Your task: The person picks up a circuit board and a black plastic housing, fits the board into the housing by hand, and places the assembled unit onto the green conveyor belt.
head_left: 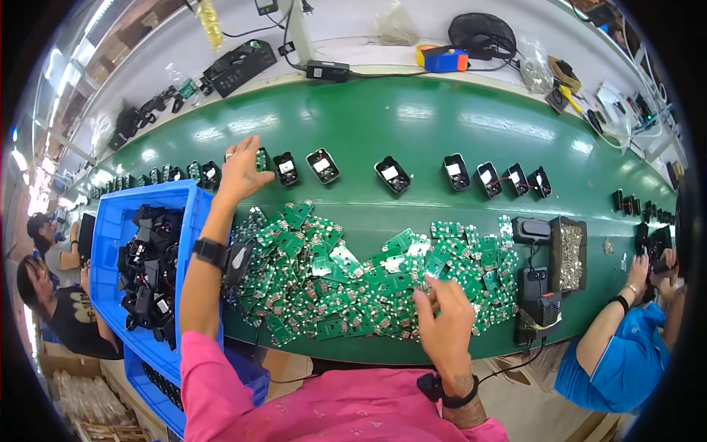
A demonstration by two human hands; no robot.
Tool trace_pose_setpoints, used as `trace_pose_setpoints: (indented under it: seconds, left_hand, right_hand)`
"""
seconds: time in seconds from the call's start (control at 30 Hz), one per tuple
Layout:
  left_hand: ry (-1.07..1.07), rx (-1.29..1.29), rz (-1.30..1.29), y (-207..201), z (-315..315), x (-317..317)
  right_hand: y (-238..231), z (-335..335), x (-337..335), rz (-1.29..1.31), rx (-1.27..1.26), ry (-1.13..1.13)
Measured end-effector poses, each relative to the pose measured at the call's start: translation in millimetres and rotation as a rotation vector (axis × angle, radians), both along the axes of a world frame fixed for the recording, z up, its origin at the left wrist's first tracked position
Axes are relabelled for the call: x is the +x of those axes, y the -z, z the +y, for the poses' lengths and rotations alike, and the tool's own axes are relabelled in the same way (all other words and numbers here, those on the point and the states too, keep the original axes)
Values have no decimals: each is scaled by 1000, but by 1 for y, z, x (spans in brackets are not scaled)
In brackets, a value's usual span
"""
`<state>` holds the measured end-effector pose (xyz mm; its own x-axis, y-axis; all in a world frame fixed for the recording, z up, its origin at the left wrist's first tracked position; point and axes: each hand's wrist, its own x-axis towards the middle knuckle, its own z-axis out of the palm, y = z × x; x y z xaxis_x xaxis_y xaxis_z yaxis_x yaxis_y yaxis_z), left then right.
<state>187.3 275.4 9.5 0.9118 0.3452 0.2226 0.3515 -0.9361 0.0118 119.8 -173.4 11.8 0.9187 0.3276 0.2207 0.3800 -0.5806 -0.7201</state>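
My left hand reaches out to the row of small black housings, a watch on its wrist. Its thumb and fingers are around a housing with a green circuit board in it; part of that housing is hidden by the hand. My right hand hangs over the right part of a wide heap of green circuit boards, thumb and curled index finger slightly apart, with no board plainly between them. To the right of my left hand stand open black housings with white labels inside, among them a middle one.
A blue crate of black parts stands at the left. Right of the heap are a tray of small metal parts and a black power tool with a cable. Co-workers sit at both sides, one in a blue shirt.
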Motion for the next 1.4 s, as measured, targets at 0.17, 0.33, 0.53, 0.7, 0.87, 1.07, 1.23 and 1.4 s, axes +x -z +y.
trace_pose_setpoints:
  seconds: [0.17, 0.33, 0.53, 0.7, 0.87, 1.07, 1.23, 1.4]
  left_hand:
    - [125, -109, 167, -14, -28, 2]
    - [79, -229, 155, -9, -24, 5]
    - [169, -1035, -299, -47, -51, -11]
    - [345, -1501, -336, -77, -143, -71]
    - [356, -2271, -321, -48, -192, -131]
    - [175, -2442, -239, -7, -239, -147]
    - [103, -2215, -230, -6, -265, -140]
    - [89, -1765, -304, -7, -279, -141]
  right_hand:
    - [-16, 13, 35, -108, -318, -112]
    - [-8, 13, 45, 85, -312, -243]
    - [-8, 12, 44, 104, -206, -175]
    - [-10, 10, 51, 110, -211, -278]
    - [-12, 2, 52, 80, -129, -162]
    - [-7, -20, 53, 298, 211, 159]
    - [-41, -8, 21, 618, 800, 66]
    - [-39, 16, 11, 871, 899, -38]
